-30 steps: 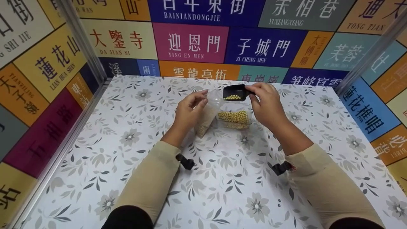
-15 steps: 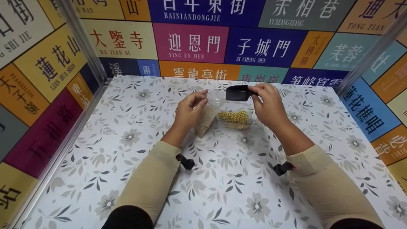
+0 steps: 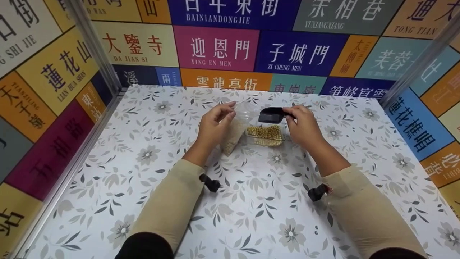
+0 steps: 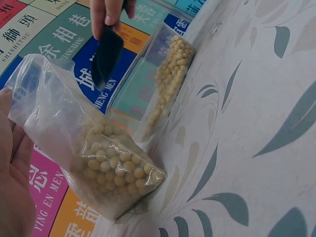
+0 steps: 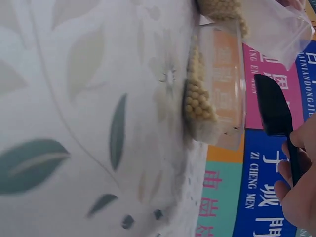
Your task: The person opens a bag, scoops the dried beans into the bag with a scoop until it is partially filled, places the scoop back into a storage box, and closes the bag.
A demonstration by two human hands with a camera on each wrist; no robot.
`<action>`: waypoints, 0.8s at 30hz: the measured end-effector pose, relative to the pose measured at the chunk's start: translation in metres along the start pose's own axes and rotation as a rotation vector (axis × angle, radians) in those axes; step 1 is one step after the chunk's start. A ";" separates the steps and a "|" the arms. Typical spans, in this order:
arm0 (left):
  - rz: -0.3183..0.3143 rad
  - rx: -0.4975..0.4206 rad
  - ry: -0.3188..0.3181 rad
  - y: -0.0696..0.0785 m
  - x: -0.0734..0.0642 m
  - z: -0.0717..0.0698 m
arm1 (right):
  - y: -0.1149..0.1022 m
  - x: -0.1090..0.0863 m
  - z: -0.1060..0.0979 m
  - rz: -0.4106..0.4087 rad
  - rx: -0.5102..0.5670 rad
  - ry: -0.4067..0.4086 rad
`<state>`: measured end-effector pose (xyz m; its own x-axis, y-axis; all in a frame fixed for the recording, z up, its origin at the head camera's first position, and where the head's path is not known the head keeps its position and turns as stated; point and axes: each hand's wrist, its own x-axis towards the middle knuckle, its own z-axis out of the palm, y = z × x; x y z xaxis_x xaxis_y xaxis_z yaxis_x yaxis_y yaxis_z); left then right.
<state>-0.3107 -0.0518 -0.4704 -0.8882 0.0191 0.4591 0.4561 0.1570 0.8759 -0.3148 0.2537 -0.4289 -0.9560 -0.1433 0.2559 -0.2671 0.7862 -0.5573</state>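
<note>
In my left hand (image 3: 215, 123) I hold the upper side of a clear plastic bag (image 4: 54, 98). Soybeans (image 4: 118, 170) fill the bag's lower part, and its bottom touches the table. My right hand (image 3: 304, 125) pinches the handle of a small black scoop (image 3: 271, 115), tilted above a clear rectangular box (image 5: 229, 94). No beans show in the scoop. Just right of the bag, the box stands on the table with a layer of soybeans (image 5: 200, 101) in it; the right wrist view shows the scoop apart from its rim.
A white tablecloth (image 3: 251, 208) with grey flowers and leaves covers the table. Panels (image 3: 215, 48) with coloured signs close off the back and both sides. Metal posts (image 3: 102, 54) stand at the corners.
One second ago yellow beans lay in the scoop; half a second ago none showed. Since then my right hand has lowered the scoop toward the box. My left hand and the bag have hardly moved.
</note>
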 end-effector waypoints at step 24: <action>0.048 -0.040 0.014 0.000 0.001 0.002 | 0.007 -0.003 0.042 0.040 0.081 -0.182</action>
<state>-0.3119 -0.0497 -0.4699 -0.8647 0.0115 0.5022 0.5000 0.1168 0.8581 -0.3191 0.2347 -0.4670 -0.9701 -0.2254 0.0897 -0.2308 0.7432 -0.6281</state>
